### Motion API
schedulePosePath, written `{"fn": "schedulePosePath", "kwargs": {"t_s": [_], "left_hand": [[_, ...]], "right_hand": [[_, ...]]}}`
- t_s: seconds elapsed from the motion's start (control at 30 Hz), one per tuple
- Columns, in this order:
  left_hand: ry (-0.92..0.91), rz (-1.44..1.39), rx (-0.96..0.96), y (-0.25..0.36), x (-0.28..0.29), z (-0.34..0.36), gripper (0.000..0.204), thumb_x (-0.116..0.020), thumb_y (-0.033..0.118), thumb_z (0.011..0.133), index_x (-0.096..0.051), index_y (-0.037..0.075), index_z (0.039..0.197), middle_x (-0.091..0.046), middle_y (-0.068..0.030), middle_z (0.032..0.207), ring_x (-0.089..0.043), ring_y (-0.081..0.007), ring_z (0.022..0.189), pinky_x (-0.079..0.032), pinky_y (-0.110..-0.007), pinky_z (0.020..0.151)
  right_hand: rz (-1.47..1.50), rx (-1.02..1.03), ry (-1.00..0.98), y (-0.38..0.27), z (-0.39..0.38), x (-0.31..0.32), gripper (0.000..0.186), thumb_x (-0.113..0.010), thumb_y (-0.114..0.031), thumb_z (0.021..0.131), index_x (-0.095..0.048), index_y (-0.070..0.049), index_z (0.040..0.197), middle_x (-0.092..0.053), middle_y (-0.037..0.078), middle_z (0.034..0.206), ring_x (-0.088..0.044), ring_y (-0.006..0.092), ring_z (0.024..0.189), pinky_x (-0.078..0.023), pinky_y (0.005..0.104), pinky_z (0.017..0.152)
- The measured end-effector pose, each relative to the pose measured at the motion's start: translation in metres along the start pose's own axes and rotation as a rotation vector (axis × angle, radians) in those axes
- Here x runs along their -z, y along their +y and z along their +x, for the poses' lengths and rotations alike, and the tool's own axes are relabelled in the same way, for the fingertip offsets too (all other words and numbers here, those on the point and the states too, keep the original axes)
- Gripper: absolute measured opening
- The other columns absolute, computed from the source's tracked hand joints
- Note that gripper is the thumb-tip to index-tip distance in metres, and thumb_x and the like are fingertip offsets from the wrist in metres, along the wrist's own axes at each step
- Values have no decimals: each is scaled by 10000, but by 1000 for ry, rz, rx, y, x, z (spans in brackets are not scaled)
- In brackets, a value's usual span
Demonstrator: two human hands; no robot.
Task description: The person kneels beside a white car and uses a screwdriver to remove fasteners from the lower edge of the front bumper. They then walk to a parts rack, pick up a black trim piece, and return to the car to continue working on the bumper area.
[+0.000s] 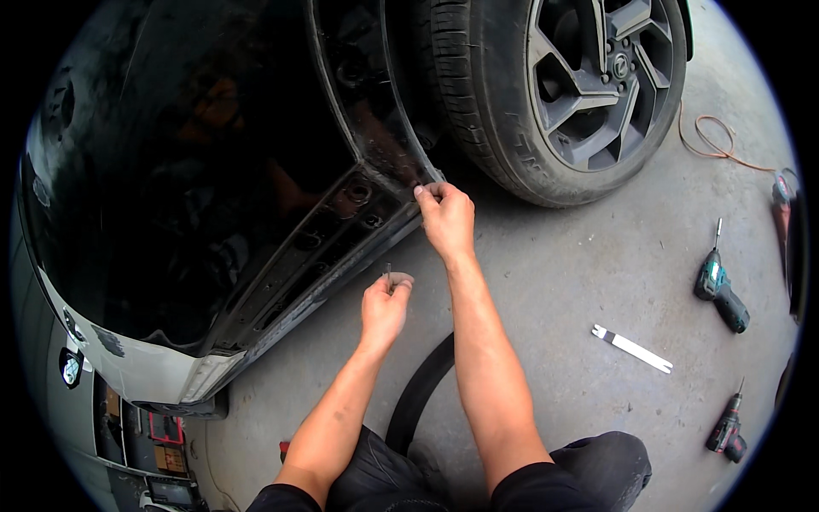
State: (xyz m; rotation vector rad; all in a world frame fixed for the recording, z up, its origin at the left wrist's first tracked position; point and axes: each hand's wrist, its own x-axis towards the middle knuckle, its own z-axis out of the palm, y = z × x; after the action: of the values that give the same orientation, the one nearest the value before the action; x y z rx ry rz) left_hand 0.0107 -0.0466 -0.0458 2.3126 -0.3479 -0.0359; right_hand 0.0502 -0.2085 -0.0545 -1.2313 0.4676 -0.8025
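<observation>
My left hand [386,311] is closed above the floor, a little out from the car's sill. A slim grey metal piece [389,269], like a screw or bolt, sticks up from its fingers. My right hand [448,220] reaches farther forward, to the lower corner of the dark car body [384,166] beside the wheel. Its thumb and forefinger are pinched together at the panel's edge; what lies between them is too small to make out. Along the black sill [294,260] run several round holes and fittings.
A tyre on a grey alloy wheel [499,128] stands just right of my right hand. On the floor at right lie a teal cordless driver [721,290], a white flat pry tool [633,349], a black-red drill [727,431] and an orange hose [721,152]. A black curved strip [418,388] lies near my knees.
</observation>
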Motion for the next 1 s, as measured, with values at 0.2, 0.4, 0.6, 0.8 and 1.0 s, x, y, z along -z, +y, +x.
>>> {"fn": "schedulePosePath", "kwargs": {"t_s": [0.2, 0.4, 0.6, 0.8, 1.0], "left_hand": [[-22, -1, -10, 4, -1, -3, 172, -588, 135, 833, -672, 3, 901, -649, -48, 729, -569, -106, 662, -459, -263, 646], [-76, 6, 10, 16, -2, -9, 176, -572, 109, 840, -657, -39, 882, -594, -12, 718, -515, -78, 691, -424, -231, 655], [-26, 15, -31, 7, 1, -4, 173, -591, 141, 832, -679, 0, 883, -655, -74, 710, -577, -113, 636, -466, -272, 629], [-45, -14, 3, 17, 4, -1, 176, -586, 134, 842, -667, -17, 878, -607, -12, 711, -525, -81, 684, -429, -240, 655], [-16, -2, -9, 6, 11, -1, 174, -589, 136, 840, -673, -12, 879, -613, -15, 707, -530, -79, 678, -431, -240, 645]], "right_hand": [[-22, -86, -36, 5, 6, -4, 245, -625, -189, 863, -640, 47, 799, -600, 68, 586, -593, 153, 491, -465, 278, 435], [-183, -107, -41, -14, 6, -5, 225, -603, -180, 818, -668, 31, 779, -638, 250, 752, -640, 399, 785, -497, 434, 747], [-198, 2, 66, -11, 5, -10, 191, -570, -130, 782, -653, 41, 759, -630, 242, 695, -643, 387, 717, -503, 425, 679], [80, -41, 10, 3, -2, -8, 153, -583, -112, 795, -645, 28, 792, -627, 118, 591, -644, 194, 546, -487, 310, 569], [109, -138, -56, -13, -3, -2, 186, -605, -119, 855, -626, 63, 827, -591, 51, 656, -565, 93, 530, -529, 262, 480]]}}
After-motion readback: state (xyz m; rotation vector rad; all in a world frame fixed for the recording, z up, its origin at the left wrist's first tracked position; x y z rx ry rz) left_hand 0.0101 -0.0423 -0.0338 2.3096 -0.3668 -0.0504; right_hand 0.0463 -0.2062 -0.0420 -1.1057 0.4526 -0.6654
